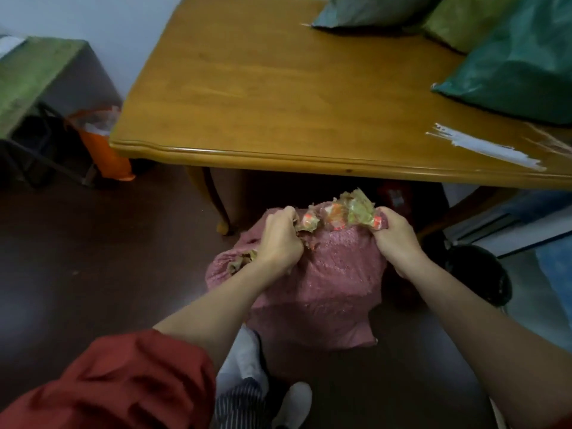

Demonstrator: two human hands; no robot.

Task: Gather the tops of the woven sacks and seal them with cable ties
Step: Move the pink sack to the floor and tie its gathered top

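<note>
A pink woven sack (334, 274) stands on the dark floor in front of the table. Its top edge (343, 213) is crumpled, showing a greenish inner side with orange and white print. My left hand (280, 239) grips the left part of that top edge, fingers curled into the bunched fabric. My right hand (396, 235) grips the right end of the edge. The stretch between my hands stands up in loose folds. White cable ties (483, 147) lie in a loose pile on the table's front right.
A wooden table (263, 97) stands just beyond the sack, its edge overhanging. Three filled sacks, grey (371, 10), olive (464, 23) and green (523, 63), lie at its back right. A black bucket (476, 274) stands right of me, an orange bag (102, 140) on the left.
</note>
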